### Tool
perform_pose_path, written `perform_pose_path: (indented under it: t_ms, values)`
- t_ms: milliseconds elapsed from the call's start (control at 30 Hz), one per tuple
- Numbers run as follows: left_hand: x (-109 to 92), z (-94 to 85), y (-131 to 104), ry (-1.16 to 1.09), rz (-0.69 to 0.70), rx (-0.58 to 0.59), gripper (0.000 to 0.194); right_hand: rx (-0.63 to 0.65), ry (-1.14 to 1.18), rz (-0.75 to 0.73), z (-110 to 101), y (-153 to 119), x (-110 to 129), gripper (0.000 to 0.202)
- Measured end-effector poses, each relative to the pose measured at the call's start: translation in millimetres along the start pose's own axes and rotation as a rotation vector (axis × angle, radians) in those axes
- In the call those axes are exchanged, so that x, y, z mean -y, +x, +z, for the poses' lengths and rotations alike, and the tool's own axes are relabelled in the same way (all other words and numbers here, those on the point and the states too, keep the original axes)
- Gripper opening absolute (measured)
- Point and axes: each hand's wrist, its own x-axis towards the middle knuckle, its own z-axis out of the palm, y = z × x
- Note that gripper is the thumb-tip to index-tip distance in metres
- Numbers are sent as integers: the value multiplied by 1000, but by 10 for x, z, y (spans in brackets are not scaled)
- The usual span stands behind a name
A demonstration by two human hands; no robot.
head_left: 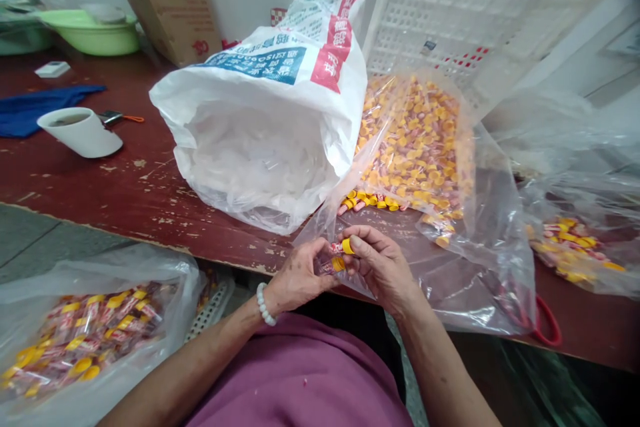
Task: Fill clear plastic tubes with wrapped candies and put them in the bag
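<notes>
Close to the table's front edge, my left hand (299,271) is closed around two small tubes with red-and-white labels, an upper tube (336,248) and a lower tube (329,267). My right hand (383,265) pinches the yellow cap (347,246) at the end of the upper one between thumb and fingers. Whether that cap is fully seated cannot be seen. Just beyond my hands, a clear plastic bag (480,267) lies with its mouth toward me, holding a big heap of yellow-capped pieces (415,140). Some spill out at its opening.
A white woven sack (260,80) with a clear liner gapes at centre. Lower left, another bag holds capped tubes (95,320). On the table (135,180) stand a white cup (83,133) and green basin (95,33). Red-handled scissors (549,323) lie at right, near another bag (575,247).
</notes>
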Motion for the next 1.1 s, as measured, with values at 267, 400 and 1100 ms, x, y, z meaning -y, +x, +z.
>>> perform_pose_path:
  t_ms: [267, 400, 1100]
  values:
    - [41, 9, -17, -243, -85, 25, 31, 59, -1005, -555, -93, -119, 4, 39]
    - [33, 66, -32, -401, -148, 61, 34, 132, -1227, -672, -52, -167, -110, 60]
    - [70, -90, 28, -268, -273, 16, 42, -129, -1643, -641, -606, 895, -113, 25]
